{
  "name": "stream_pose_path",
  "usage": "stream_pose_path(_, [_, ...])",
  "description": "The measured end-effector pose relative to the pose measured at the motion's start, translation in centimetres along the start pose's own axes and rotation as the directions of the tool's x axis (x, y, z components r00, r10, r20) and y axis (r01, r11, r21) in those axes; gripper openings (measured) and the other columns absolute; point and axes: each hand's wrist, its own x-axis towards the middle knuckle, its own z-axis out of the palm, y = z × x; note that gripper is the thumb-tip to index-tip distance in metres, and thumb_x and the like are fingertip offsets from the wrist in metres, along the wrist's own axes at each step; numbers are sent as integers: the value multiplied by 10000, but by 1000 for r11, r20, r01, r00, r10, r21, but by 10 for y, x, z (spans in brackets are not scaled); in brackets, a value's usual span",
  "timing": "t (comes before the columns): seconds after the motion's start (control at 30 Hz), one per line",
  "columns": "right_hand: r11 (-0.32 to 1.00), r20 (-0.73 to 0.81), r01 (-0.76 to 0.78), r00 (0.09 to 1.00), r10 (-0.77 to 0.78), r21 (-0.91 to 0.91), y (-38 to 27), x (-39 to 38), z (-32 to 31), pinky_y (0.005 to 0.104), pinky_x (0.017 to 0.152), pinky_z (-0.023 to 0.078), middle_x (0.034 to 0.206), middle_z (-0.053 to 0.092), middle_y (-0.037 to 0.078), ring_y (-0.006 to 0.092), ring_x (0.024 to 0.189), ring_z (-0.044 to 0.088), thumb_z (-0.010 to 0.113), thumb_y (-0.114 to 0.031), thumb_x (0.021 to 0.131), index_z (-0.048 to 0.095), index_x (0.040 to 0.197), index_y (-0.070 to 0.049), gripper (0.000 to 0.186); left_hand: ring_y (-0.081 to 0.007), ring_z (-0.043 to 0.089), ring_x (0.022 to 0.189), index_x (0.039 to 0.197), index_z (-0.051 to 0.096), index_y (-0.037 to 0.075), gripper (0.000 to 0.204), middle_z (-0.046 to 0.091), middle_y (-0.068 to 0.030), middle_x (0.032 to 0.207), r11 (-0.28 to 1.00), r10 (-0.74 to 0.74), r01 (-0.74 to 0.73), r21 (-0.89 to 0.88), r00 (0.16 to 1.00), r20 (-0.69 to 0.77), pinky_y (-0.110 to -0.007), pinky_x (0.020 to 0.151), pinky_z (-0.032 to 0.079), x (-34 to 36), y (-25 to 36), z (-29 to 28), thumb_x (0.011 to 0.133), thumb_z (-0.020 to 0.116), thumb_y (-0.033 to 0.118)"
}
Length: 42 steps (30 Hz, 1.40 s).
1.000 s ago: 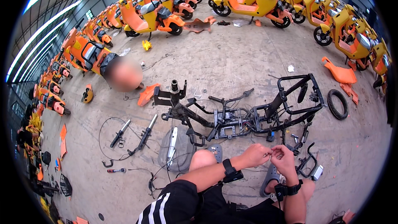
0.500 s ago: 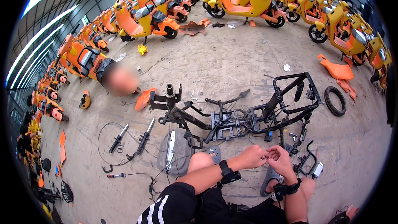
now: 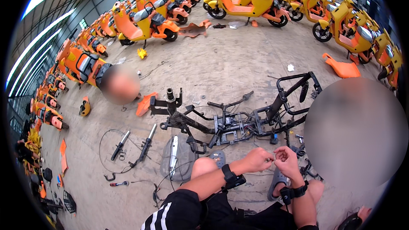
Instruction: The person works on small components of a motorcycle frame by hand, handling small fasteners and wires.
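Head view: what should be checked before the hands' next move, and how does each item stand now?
1. Left hand and right hand both visible: ok.
2. Anything pinched between them: cannot tell, too small.
3. Black frame fully visible: not ok, a grey blur hides part at right.
4. Red-handled tool in view: ok, on the floor at left.
5. Two fork legs clear of the hands: ok, farther left.

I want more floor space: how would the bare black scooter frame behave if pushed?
The black frame would probably stay stiff, being tubular and apparently metal. It would likely scrape rather than roll, since no wheels show on it. Its raised ends might make it tip if shoved high.
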Motion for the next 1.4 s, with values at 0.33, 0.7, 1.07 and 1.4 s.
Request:
stream_pose_path(0.33, [999, 31, 18, 999, -19, 27, -10, -6, 3, 197, 678, 484, 839, 640, 15, 50, 751, 579, 714, -13, 752, 632, 1049, 6, 308, -337, 628, 609, 901, 731, 66, 137, 656, -169, 714, 996, -80, 80, -44, 997, -2, -393, 576, 499, -4, 4, -2, 792, 690, 139])
stream_pose_path(0.7, [975, 88, 222, 972, -220, -8, 3, 2, -5, 271, 672, 513, 804, 663, 46, 113, 730, 624, 706, -109, 739, 621, 1036, -24, 320, -64, 428, 494, 938, 746, 20, 177, 508, -32, 540, 987, -154, 156, 29, 987, -44, -244, 485, 389, 1, 12, -7, 768, 726, 67])
stream_pose_path(1.07, [973, 79, 230, 970, -228, -9, 3, -6, 0, 305, 580, 459, 708, 623, 57, 147, 637, 574, 717, -78, 709, 609, 972, 2, 296, -83, 341, 445, 833, 718, -31, 119, 391, -40, 478, 979, -202, 201, 47, 979, 31, -274, 443, 286, 2, 19, -4, 741, 731, 44])
stream_pose_path(1.4, [965, 1, 260, 965, -260, 39, -1, -5, 6, 295, 553, 445, 657, 586, 53, 135, 594, 555, 727, -87, 664, 605, 976, -7, 344, -31, 339, 513, 844, 699, -64, 126, 413, 45, 542, 959, -268, 273, -80, 961, 73, -230, 465, 252, 1, 19, -7, 786, 735, 42])
